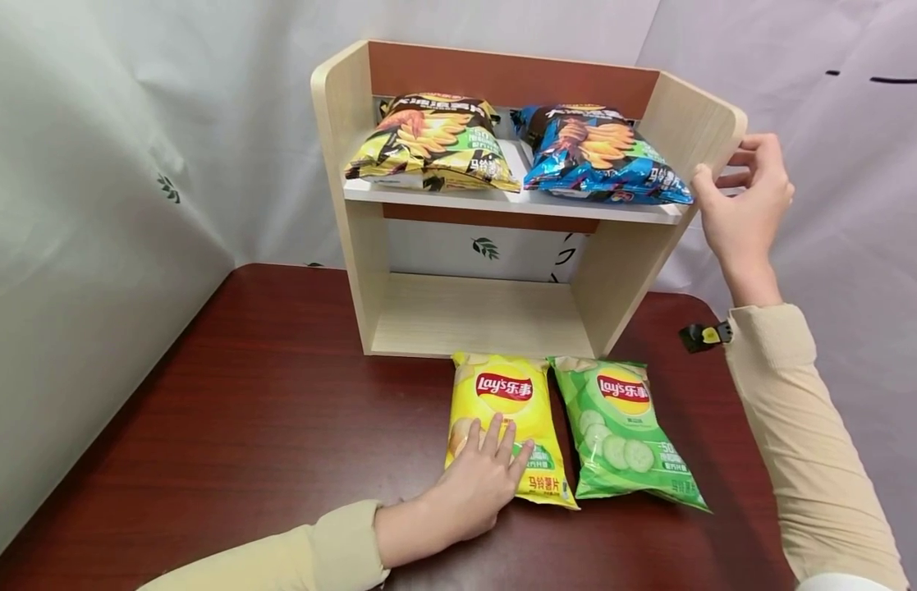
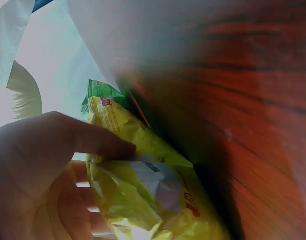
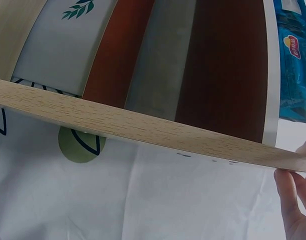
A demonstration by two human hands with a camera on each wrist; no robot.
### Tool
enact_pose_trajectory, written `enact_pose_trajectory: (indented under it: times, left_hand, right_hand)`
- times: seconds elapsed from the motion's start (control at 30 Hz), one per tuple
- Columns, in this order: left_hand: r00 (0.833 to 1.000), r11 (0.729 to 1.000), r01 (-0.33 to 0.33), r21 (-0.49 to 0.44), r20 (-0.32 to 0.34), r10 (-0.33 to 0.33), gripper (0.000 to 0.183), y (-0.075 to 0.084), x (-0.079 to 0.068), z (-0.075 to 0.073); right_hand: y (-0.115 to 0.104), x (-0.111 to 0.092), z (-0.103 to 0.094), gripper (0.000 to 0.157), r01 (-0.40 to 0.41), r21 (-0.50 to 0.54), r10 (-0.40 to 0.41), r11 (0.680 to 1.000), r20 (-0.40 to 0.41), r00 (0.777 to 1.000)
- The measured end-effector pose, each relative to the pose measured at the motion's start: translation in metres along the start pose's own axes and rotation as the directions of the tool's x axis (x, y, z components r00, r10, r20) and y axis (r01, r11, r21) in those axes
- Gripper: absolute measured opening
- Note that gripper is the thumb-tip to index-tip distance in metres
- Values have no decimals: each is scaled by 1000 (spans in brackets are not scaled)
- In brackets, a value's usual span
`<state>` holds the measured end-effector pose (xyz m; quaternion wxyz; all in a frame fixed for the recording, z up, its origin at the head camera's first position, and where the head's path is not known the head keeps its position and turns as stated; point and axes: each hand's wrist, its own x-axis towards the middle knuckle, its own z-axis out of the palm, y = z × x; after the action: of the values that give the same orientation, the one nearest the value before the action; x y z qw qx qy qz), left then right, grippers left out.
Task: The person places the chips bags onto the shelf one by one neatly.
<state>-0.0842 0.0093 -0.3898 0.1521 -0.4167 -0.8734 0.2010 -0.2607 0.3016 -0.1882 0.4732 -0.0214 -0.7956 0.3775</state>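
A yellow Lay's chip bag (image 1: 508, 410) lies on the table in front of a small shelf unit (image 1: 488, 316). My left hand (image 1: 482, 480) spreads its fingers over the lower part of this bag. The left wrist view shows the left thumb (image 2: 100, 142) against the bag's edge and the fingers on the other side, gripping it. Beside it lies a green Lay's chip bag (image 1: 624, 427), untouched. My right hand (image 1: 754, 205) pinches the front edge of the shelf's right side panel (image 3: 143, 130) near the top, thumb on one face and fingers on the other.
On the upper shelf board stand a yellow-and-black chip bag (image 1: 436, 144) at left and a blue chip bag (image 1: 598, 156) at right. The lower shelf board (image 1: 480, 316) is bare. A dark red table (image 1: 266, 427) carries everything, with pale cloth walls (image 1: 170, 98) behind.
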Motion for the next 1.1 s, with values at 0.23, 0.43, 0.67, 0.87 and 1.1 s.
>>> enact_pose_trajectory:
  times: [0.23, 0.43, 0.67, 0.87, 1.1]
  left_hand:
    - [991, 993, 41, 115, -128, -26, 44, -1, -4, 11]
    - [984, 986, 58, 154, -177, -31, 42, -4, -6, 16]
    - [954, 983, 102, 155, -295, -52, 44, -11, -9, 21]
    - [923, 988, 126, 95, -376, -81, 45, -17, -9, 21]
    - [912, 991, 114, 65, -404, -78, 39, -26, -10, 20]
  right_hand:
    - [-2, -1, 0, 30, -3, 1, 3, 1000, 0, 1000]
    - [-1, 0, -1, 30, -3, 11, 3, 1000, -1, 1000]
    - [-2, 0, -1, 30, -7, 4, 7, 1000, 3, 1000]
    - [-2, 2, -2, 30, -17, 11, 17, 1000, 8, 1000]
    - [-1, 1, -1, 30, -30, 22, 30, 999, 15, 999]
